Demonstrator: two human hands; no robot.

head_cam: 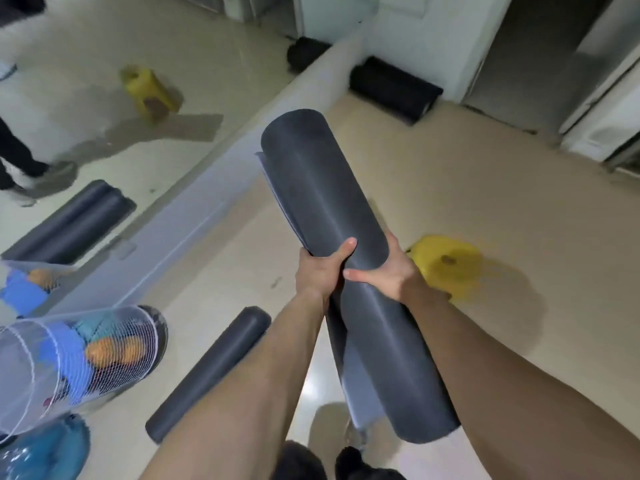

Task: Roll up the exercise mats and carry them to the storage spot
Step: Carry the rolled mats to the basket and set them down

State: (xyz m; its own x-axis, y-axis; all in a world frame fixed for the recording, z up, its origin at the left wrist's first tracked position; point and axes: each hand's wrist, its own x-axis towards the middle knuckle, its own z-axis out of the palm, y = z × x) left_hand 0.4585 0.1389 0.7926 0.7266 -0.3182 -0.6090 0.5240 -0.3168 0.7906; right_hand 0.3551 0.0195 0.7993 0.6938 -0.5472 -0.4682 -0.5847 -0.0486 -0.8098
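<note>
Nearest: two dark shoe tips (332,462) on a glossy beige tiled floor (467,188). Above them, a rolled grey mat (332,209) held off the floor, tilted, far end up, loose outer flap hanging along its left side. Left hand (320,271) clamped round its middle from the left, thumb on top; right hand (389,268) wrapped round from the right, thumb across the front, almost touching the left. No readable writing, brand or label anywhere. At lower left, a second rolled mat (207,375) flat on the floor beside a white mesh basket (104,344) of blue and orange items. Right of the hands, a yellow stool (446,265). Further off, a low pale ledge under a wall mirror (104,98) doubling mat, stool and basket. Farthest, a dark rolled mat (394,88) against the white wall by a dim doorway (533,46).
</note>
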